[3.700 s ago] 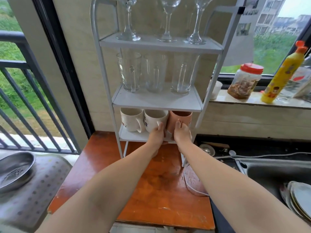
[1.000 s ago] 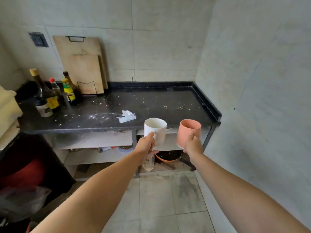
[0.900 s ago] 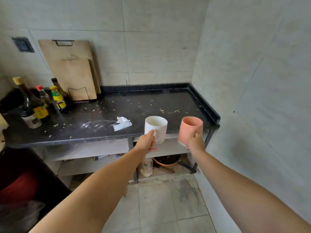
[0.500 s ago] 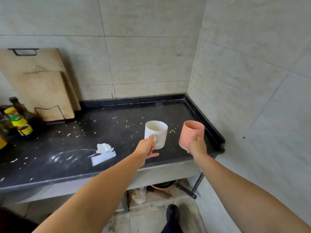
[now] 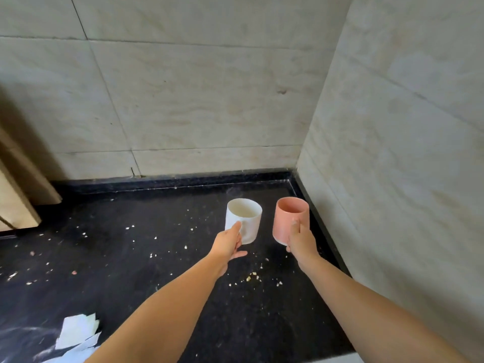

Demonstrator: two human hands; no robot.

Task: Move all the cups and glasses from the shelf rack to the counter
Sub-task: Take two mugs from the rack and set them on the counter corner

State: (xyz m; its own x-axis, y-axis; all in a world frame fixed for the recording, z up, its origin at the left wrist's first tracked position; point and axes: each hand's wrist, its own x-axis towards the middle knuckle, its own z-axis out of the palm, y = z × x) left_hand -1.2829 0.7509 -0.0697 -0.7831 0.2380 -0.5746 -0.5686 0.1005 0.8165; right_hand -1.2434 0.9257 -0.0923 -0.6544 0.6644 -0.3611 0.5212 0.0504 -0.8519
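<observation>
White mug, pink mug: upright, side by side, above counter.

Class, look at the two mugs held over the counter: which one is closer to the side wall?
The pink mug, held in the right hand, is closer to it; the white mug in the left hand is farther.

Two mugs: white mug, pink mug

two mugs side by side over the counter near its back right corner, left hand on the left mug, right hand on the right mug, possibly not touching down, wooden board leaning at far left, crumpled paper at front left
</observation>
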